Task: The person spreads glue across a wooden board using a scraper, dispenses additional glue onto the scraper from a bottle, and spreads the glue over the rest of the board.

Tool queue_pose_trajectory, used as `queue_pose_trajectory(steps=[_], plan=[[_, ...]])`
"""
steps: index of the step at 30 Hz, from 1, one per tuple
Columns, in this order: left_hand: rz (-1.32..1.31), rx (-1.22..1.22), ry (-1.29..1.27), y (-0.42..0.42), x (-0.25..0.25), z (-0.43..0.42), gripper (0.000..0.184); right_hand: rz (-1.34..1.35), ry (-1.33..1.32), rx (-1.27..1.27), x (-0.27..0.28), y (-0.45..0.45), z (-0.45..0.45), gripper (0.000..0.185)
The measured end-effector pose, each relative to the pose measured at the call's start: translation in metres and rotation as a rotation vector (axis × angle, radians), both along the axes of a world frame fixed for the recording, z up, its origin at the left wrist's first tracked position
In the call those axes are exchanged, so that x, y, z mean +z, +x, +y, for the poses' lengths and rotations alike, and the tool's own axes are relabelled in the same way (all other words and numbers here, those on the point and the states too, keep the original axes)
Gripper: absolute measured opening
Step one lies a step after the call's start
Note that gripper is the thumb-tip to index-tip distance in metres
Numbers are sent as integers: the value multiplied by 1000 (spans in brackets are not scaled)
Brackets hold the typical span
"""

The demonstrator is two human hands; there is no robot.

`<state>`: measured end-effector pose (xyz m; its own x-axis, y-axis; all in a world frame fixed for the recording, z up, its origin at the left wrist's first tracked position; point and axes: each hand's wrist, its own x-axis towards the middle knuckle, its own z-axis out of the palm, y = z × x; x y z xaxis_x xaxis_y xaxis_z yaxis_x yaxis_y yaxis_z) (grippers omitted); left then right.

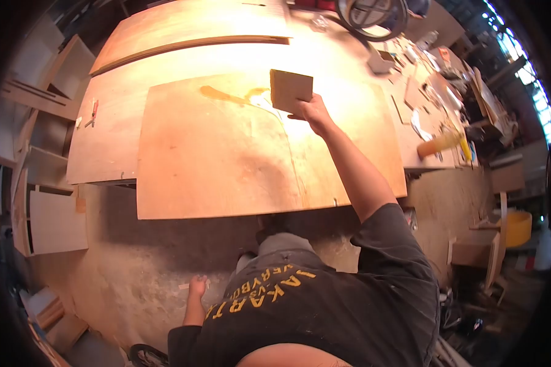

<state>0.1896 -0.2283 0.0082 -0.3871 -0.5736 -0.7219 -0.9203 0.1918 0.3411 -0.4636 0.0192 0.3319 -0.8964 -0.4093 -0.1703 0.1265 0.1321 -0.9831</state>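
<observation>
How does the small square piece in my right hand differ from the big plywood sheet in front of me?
Size: the small square piece is much smaller than the big plywood sheet.
Pose: your right hand grips the piece near a corner; the sheet lies flat.
Look: the piece is plain, darker brown; the sheet is paler, with an amber streak.
Both have flat faces.

Glare top ctr, dk edges; fisheye distort.
</observation>
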Motion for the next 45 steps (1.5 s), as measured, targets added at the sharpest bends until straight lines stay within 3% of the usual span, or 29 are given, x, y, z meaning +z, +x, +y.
queue_pose_trajectory(steps=[1, 2, 5, 6, 7, 9, 12, 15, 18, 27, 32, 36, 42, 45], plan=[[0, 52, 28, 0, 2, 1, 64, 57, 51, 19, -3, -29, -21, 33], [1, 104, 53, 6, 4, 4, 64, 135, 113, 29, -42, -74, -40, 41], [-16, 110, -22, 7, 11, 16, 59, 387, 622, 228, -51, -128, -95, 55], [-31, 112, -63, 6, 22, 23, 57, 623, 741, 239, -83, -149, -112, 66], [19, 191, -11, 14, 15, 26, 56, 804, 867, 233, -100, -156, -127, 59], [117, 346, 94, 22, 4, 32, 52, 870, 989, 284, -133, -174, -152, 49], [80, 442, 102, -4, 37, 53, 47, 951, 1026, 242, -162, -182, -170, 38], [99, 447, 72, -16, 39, 62, 41, 1039, 986, 151, -186, -184, -175, 34], [66, 614, 146, -38, 59, 68, 38, 966, 1044, 181, -185, -188, -176, 35], [25, 467, 62, -64, 62, 48, 45, 917, 1053, 206, -186, -199, -179, 38], [67, 527, 55, -70, 65, 49, 46, 912, 1029, 213, -179, -202, -175, 40], [16, 342, 1, -43, 38, 39, 56, 868, 997, 231, -181, -205, -178, 38], [-105, 285, 103, -38, 39, 18, 54, 746, 1085, 445, -153, -205, -157, 46], [17, 225, 11, -20, -3, 6, 54, 620, 1155, 544, -133, -175, -131, 52]])
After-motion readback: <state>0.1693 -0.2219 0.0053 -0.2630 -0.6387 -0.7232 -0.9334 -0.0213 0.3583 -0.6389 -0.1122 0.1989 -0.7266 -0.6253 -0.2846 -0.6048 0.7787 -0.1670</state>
